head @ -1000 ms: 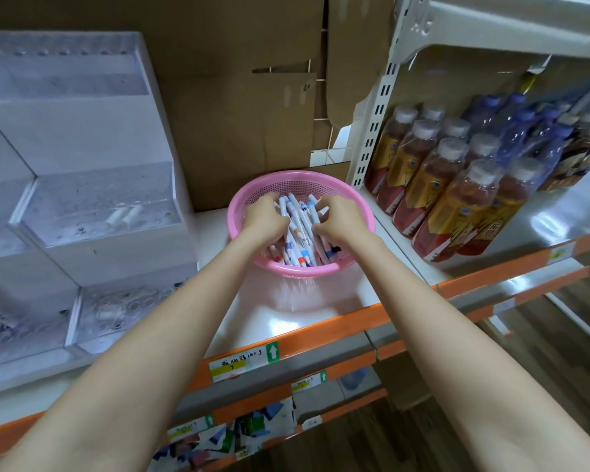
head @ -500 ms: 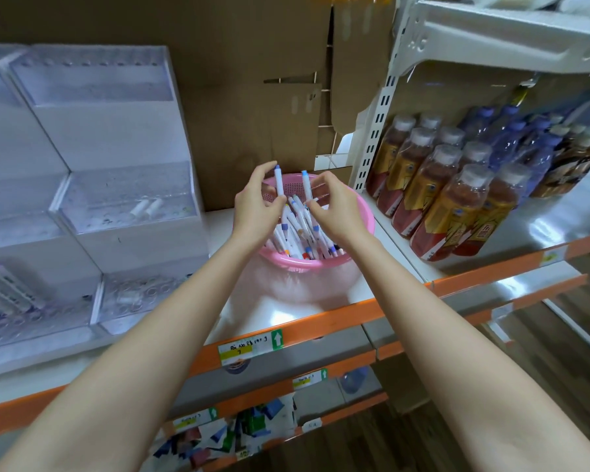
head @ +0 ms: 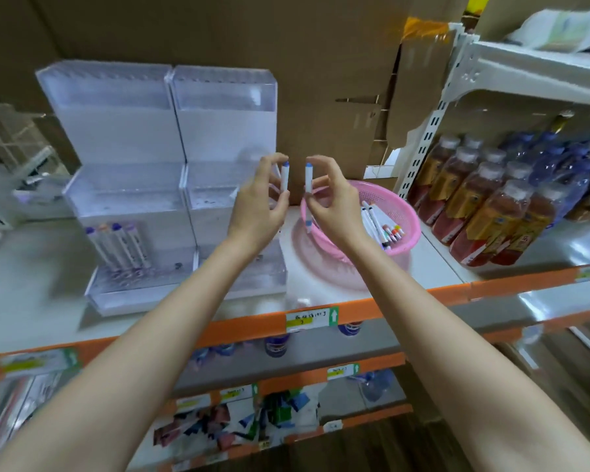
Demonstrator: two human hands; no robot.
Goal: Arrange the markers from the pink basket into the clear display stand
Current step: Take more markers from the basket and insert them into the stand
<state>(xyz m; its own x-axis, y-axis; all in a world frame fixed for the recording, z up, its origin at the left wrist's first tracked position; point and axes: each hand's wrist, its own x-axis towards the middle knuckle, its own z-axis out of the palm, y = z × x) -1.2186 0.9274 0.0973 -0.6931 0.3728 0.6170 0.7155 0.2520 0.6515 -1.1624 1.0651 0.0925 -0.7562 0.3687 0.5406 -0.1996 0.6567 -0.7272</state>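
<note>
My left hand (head: 258, 202) pinches a white marker with a blue cap (head: 284, 177), held upright. My right hand (head: 334, 207) pinches a second blue-capped white marker (head: 308, 180), also upright. Both hands hover above the shelf between the clear display stand (head: 143, 199) and the pink basket (head: 394, 202). Several markers (head: 382, 221) with coloured tips lie in the basket. The stand has stepped tiers in two columns; several markers (head: 120, 245) stand in the lower left tier. The right column's tiers (head: 218, 192) look bare.
Bottled drinks (head: 491, 206) fill the shelf section to the right, behind a white upright post (head: 430, 131). Brown cardboard (head: 321, 80) lines the back. The shelf's orange front edge (head: 355, 310) carries price labels. Lower shelves hold packets and bottles.
Both hands lifted out of the basket, each with a marker, and moved left and up toward the stand. The view swung left, showing more of the stand.
</note>
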